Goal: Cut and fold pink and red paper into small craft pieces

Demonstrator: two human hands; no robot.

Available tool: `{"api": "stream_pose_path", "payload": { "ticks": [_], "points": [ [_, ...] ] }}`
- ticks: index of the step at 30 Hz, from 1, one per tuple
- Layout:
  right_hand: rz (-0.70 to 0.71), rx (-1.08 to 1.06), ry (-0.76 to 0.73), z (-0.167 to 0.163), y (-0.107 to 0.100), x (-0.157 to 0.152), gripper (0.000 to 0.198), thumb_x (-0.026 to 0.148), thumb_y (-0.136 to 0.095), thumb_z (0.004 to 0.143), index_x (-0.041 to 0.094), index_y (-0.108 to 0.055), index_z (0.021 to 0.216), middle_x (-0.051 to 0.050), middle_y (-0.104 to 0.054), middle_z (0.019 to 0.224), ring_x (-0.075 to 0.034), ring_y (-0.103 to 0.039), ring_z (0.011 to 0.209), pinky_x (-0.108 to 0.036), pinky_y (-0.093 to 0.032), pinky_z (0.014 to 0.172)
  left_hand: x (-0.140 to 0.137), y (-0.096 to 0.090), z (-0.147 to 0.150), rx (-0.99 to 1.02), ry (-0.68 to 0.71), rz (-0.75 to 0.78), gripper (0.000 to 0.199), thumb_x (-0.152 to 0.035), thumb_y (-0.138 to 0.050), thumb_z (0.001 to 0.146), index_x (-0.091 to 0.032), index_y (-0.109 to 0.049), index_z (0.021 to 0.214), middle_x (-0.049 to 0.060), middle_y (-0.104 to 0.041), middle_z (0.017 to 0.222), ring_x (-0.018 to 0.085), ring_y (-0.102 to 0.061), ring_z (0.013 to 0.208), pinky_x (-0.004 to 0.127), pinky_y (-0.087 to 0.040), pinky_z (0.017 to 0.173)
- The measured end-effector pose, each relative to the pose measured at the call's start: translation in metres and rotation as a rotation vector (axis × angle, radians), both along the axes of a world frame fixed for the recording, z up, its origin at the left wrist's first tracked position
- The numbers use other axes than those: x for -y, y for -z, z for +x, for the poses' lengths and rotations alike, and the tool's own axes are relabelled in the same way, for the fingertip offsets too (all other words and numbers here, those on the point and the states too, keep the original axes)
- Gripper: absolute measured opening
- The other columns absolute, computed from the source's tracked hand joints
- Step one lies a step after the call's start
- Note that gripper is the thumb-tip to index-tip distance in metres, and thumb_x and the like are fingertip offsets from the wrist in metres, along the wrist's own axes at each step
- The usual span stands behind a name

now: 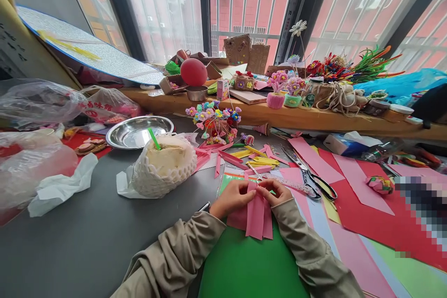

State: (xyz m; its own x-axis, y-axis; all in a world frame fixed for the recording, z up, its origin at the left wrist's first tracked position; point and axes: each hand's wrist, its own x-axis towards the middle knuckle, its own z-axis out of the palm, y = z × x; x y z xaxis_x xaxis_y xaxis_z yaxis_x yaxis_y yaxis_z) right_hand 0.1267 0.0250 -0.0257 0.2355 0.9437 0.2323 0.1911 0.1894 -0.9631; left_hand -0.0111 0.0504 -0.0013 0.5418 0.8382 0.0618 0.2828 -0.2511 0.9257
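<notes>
My left hand (231,199) pinches the upper left edge of a pink paper strip (256,216). Close beside it, my right hand (277,191) has its fingertips closed on the strip's upper right edge. The strip hangs toward me with several lengthwise folds, over other pink paper pieces. Beneath lies a green sheet (251,265). Just beyond my fingertips are small scissors (257,174), partly hidden by the paper. Large black-handled scissors (309,179) rest open to the right of my right hand.
Left of my hands stands a coconut (164,158) in white foam netting with a green straw. Behind it is a metal plate (120,136). Pink and yellow paper scraps (263,160) lie ahead, and red paper (359,212) spreads right. A wooden ledge (251,114) holds crafts.
</notes>
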Motion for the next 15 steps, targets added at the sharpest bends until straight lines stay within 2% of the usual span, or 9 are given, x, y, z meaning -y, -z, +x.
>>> {"api": "stream_pose_path", "payload": {
  "ticks": [8,11,15],
  "points": [
    [0.030,0.062,0.002,0.0028,0.0016,-0.0010,0.019,0.036,-0.059,0.057,0.018,-0.060,0.061,-0.003,-0.057,0.063,-0.015,-0.050,0.062,-0.025,-0.040,0.052,0.0007,-0.0010,-0.0007,0.002,0.029,-0.001,0.029,-0.035,-0.045,0.068,-0.009,-0.056,0.063,-0.001,-0.041,0.051,0.008,-0.035,0.051,0.018,-0.027,0.045],
    [0.051,0.023,-0.016,0.0052,0.0014,-0.0020,0.016,0.033,-0.060,0.057,0.018,-0.060,0.060,-0.002,-0.057,0.061,-0.014,-0.050,0.061,-0.026,-0.040,0.057,0.0008,-0.0037,-0.0007,-0.003,0.034,0.010,0.028,-0.035,-0.045,0.069,-0.009,-0.055,0.061,-0.002,-0.039,0.051,0.008,-0.034,0.051,0.018,-0.026,0.045],
    [-0.072,-0.124,-0.031,0.0084,-0.0023,-0.0020,0.018,0.033,-0.062,0.054,0.017,-0.060,0.062,-0.001,-0.058,0.061,-0.012,-0.050,0.055,-0.025,-0.040,0.054,0.0010,-0.0059,-0.0007,-0.017,0.019,-0.003,0.029,-0.035,-0.044,0.069,-0.010,-0.052,0.057,-0.003,-0.034,0.050,0.007,-0.031,0.050,0.018,-0.023,0.043]
  ]
}}
